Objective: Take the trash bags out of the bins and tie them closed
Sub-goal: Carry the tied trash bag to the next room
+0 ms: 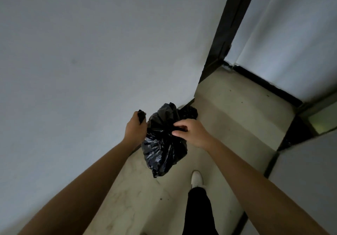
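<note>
The black trash bag [163,143] hung in the air between the two hands, clear of the floor [228,125] and just beside the grey wall [91,52]. It looked small and lightly filled, its body bunched and glossy, tapering to a point at the bottom. The left hand [135,127] was closed in a fist around one gathered corner of the bag's mouth, a stub of black plastic poking out above the knuckles. The right hand [191,131] was curled around the other side of the mouth, thumb and fingers pinching the plastic, though how much of it was caught was hidden by the hand itself. More black plastic showed just behind the bag near the wall; whether that was a second bag or a bin liner could not be told.

No knot was visible, so the tying seemed not yet done. The likely trouble was slippery film: if the two ends were pulled unevenly or were too short, one could slide out of a hand and the mouth would fall open. A hard tug might also tear the thin plastic. A white shoe [197,178] stood directly under the bag, where anything spilled would land.
</note>
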`<state>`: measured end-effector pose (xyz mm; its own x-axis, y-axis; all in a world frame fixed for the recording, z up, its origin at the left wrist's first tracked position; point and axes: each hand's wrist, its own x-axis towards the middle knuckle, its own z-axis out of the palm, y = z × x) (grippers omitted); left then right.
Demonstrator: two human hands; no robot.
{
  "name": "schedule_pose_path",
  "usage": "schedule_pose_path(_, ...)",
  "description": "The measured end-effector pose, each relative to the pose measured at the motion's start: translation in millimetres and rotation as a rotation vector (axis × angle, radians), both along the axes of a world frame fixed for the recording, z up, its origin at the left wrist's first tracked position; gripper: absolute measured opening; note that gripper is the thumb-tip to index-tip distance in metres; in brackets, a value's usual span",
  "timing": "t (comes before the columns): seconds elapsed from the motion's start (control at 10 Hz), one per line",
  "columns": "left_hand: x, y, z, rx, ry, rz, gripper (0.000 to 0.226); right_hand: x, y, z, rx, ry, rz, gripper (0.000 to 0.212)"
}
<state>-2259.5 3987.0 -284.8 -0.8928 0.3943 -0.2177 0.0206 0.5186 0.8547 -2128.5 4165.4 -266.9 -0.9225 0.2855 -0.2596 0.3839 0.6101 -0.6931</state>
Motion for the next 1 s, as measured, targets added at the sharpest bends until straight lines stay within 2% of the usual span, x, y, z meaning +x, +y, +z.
schedule_pose_path(0.2, -57.0, 72.6, -91.7, -0.077, -0.209, 0.291, 0.017, -100.3, 94.6, -99.6, -0.046, -0.161, 0.189, 0.042)
schedule_pose_path(0.4, -77.0, 118.8, -196.9, -0.140, -0.362, 0.535, 0.018, -158.0, 136.7, -217.1, -0.076, -0.295, 0.270, 0.022)
schedule_pose_path(0.7, -110.2, 130.1, -415.6, -0.282, -0.422, 0.587, 0.027, -209.2, 143.1, -446.2, -0.036, -0.322, 0.222, 0.016)
schedule_pose_path(0.9, -121.5, 118.3, -535.5, -0.219, -0.470, 0.685, 0.021, -223.2, 129.5, -573.4, -0.066, -0.328, 0.149, 0.015)
schedule_pose_path(1.0, -118.5, 112.1, -576.8, -0.217, -0.507, 0.699, 0.009, -221.7, 126.2, -619.8, -0.074, -0.351, 0.090, 0.024)
